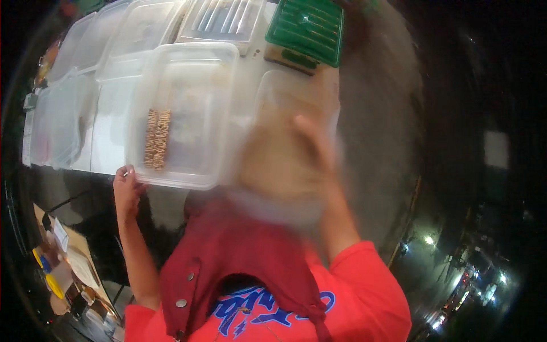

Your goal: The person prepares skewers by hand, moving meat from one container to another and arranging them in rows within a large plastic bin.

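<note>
At the near left corner of a translucent plastic tub (pixel 194 115), my left hand (pixel 128 188) grips the rim. Two columns of small brown ribbed pieces (pixel 157 141) lie along the tub's left side; what they are I cannot tell. My right hand (pixel 316 139) is on the right side of a second translucent container (pixel 267 83), its fingers over the edge. Motion blur covers that container and the brown mass (pixel 277 158) seen in it. It overlaps the table's near edge, close to my dark red apron (pixel 252 239).
Several clear plastic boxes (pixel 136 25) stand along the far side of the white table (pixel 113 128). Another clear box (pixel 55 119) sits at the left end. A green-lidded box (pixel 305 30) is at the far right corner. Behind me on the left is a cluttered tan surface (pixel 77 260).
</note>
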Available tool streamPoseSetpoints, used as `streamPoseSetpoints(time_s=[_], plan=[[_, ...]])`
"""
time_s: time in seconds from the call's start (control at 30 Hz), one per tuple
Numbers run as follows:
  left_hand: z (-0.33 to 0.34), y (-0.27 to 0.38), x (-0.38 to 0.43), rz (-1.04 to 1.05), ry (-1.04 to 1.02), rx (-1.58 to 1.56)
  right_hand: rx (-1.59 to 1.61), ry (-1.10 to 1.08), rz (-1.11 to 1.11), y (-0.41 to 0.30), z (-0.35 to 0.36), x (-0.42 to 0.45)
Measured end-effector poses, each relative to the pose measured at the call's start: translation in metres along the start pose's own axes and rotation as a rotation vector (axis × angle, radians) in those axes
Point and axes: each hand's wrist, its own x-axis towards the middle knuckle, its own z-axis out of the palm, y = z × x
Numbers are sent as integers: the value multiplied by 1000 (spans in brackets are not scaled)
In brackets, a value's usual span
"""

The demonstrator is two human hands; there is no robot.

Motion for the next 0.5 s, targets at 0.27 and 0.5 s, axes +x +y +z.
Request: streamPoseSetpoints(time_s=[0.27,0.5], plan=[[3,0,-2,51,6,68,-331,-217,127,15,-64,-1],[1,0,-3,50,23,44,-300,-196,246,8,-30,-7]])
